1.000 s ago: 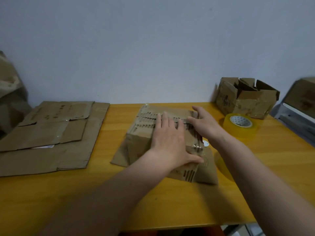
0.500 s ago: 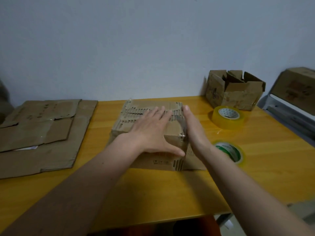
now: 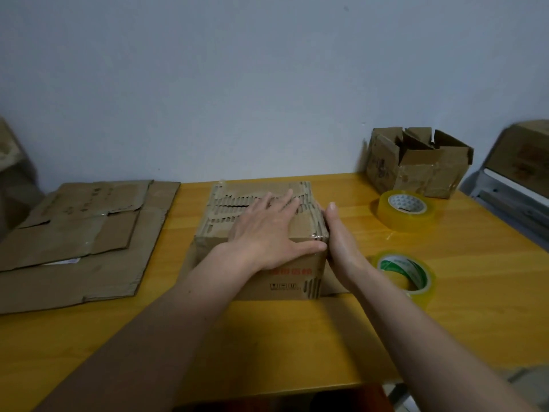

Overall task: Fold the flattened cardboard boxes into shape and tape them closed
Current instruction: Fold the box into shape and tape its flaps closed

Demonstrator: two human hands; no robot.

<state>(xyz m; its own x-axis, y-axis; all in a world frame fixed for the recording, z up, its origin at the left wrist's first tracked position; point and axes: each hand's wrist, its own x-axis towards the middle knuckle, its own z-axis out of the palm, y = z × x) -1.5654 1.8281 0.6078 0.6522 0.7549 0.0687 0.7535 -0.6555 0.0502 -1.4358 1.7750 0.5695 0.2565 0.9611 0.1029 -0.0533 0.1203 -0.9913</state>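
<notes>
The left hand (image 3: 267,230) covers the middle of the box (image 3: 228,215) top, hiding the flap seam there. At three o'clock a carton (image 3: 525,156) is blurred and cut off by the edge. At nine o'clock brown cardboard (image 3: 12,162) is blurred and cropped. Print on the box front is unreadable.

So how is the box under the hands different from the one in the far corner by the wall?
The box under the hands has its top flaps folded flat, with the left hand pressing on them and the right hand against its side. The corner box stands untouched with its flaps sticking up, open on top. The near box has torn, ridged cardboard on top; the corner box looks crumpled. Both are worn brown cardboard on the yellow table.
</notes>
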